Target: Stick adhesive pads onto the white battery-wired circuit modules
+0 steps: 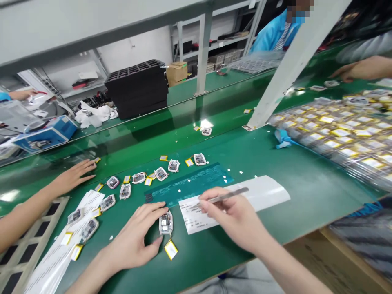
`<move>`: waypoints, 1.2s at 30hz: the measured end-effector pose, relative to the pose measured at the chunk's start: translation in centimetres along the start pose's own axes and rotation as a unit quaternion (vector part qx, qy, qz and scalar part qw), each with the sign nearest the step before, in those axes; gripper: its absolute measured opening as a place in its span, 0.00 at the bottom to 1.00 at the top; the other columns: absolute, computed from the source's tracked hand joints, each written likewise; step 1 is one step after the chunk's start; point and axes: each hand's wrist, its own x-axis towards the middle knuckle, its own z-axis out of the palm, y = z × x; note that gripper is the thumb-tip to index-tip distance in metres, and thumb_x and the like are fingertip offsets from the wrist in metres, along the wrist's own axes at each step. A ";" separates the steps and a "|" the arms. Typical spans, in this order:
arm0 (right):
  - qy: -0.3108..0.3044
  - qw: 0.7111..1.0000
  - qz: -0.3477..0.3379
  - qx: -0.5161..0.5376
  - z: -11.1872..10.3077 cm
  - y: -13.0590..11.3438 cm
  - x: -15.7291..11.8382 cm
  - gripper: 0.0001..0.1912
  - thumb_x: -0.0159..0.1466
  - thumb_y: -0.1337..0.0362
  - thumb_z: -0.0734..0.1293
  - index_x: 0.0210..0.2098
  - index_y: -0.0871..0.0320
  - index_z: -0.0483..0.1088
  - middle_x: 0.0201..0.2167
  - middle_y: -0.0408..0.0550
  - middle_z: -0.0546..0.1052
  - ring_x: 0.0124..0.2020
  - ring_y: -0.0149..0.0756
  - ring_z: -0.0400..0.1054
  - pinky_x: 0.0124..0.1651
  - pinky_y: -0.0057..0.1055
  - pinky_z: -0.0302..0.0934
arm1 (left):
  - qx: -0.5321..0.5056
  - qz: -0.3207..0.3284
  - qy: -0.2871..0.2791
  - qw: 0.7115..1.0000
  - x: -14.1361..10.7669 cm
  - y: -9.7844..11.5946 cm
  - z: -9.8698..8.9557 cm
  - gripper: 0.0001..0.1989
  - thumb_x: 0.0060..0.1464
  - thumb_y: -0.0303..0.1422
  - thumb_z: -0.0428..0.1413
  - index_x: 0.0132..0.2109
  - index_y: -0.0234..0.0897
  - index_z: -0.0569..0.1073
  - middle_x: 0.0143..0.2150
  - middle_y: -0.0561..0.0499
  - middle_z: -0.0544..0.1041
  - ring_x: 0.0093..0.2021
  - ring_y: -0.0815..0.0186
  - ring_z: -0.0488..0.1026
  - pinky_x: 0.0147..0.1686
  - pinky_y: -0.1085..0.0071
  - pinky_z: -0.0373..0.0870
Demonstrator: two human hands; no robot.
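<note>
right hand (234, 214) pinches tweezers (235, 192) over a sheet (269, 192), its print illegible; left hand (137, 234) curves round a module (165, 223), grip unclear

at least eleven devices (165, 223), one tweezers (229, 194), one teal strip (205, 175)

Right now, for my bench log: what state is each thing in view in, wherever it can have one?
Right hand: closed around tweezers
Tweezers: held over the label sheet
Label sheet: printed at one end, the other seemingly curled
Left hand: open beside the nearest device; contact unclear
Nearest device: inner parts exposed
Yellow-edged battery: lying flat beside that device
Black trays: stacked
</note>
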 end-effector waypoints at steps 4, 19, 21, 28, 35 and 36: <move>0.048 0.999 -0.017 0.015 4.2 0.4 -2.8 0.12 0.64 0.55 0.70 0.32 0.56 0.80 0.28 0.48 0.82 0.26 0.35 0.76 0.28 0.26 0.73 | -0.020 -0.016 0.019 0.999 0.1 0.6 1.7 0.24 0.61 0.27 0.56 0.62 0.44 0.63 0.56 0.45 0.79 0.54 0.57 0.77 0.53 0.59 0.74; 0.078 0.996 -0.008 -0.050 6.0 0.2 -4.6 0.05 0.62 0.65 0.71 0.32 0.53 0.80 0.26 0.45 0.83 0.24 0.35 0.78 0.27 0.22 0.75 | -0.050 -0.061 0.099 0.992 -0.3 2.7 2.2 0.04 0.62 0.28 0.59 0.43 0.42 0.72 0.53 0.46 0.80 0.51 0.60 0.79 0.49 0.65 0.74; 0.076 0.996 0.011 -0.047 6.0 0.2 -4.5 0.05 0.62 0.63 0.71 0.31 0.53 0.80 0.25 0.45 0.82 0.23 0.35 0.77 0.25 0.23 0.74 | -0.057 -0.063 0.095 0.992 -0.2 2.7 2.2 0.03 0.63 0.28 0.58 0.43 0.42 0.73 0.52 0.47 0.81 0.51 0.61 0.80 0.49 0.65 0.74; 0.073 0.995 0.056 -0.040 6.0 1.1 -4.7 0.09 0.63 0.57 0.72 0.32 0.54 0.81 0.24 0.44 0.81 0.18 0.31 0.73 0.20 0.22 0.70 | -0.045 -0.054 0.116 0.991 -0.3 2.7 2.3 0.02 0.69 0.32 0.54 0.44 0.41 0.72 0.54 0.45 0.79 0.53 0.62 0.79 0.49 0.66 0.75; 0.066 0.995 0.065 -0.029 6.2 1.2 -4.7 0.08 0.63 0.59 0.71 0.32 0.55 0.81 0.25 0.44 0.81 0.19 0.31 0.73 0.21 0.21 0.70 | -0.049 -0.038 0.124 0.990 -0.2 2.7 2.1 0.03 0.68 0.30 0.55 0.44 0.42 0.73 0.55 0.45 0.79 0.53 0.61 0.80 0.48 0.66 0.76; 0.067 0.996 0.061 -0.023 6.2 1.0 -4.7 0.07 0.63 0.60 0.71 0.32 0.55 0.81 0.24 0.43 0.81 0.19 0.31 0.73 0.21 0.21 0.70 | -0.049 -0.038 0.124 0.990 -0.2 2.7 2.1 0.03 0.68 0.30 0.55 0.44 0.42 0.73 0.55 0.45 0.79 0.53 0.61 0.80 0.48 0.66 0.76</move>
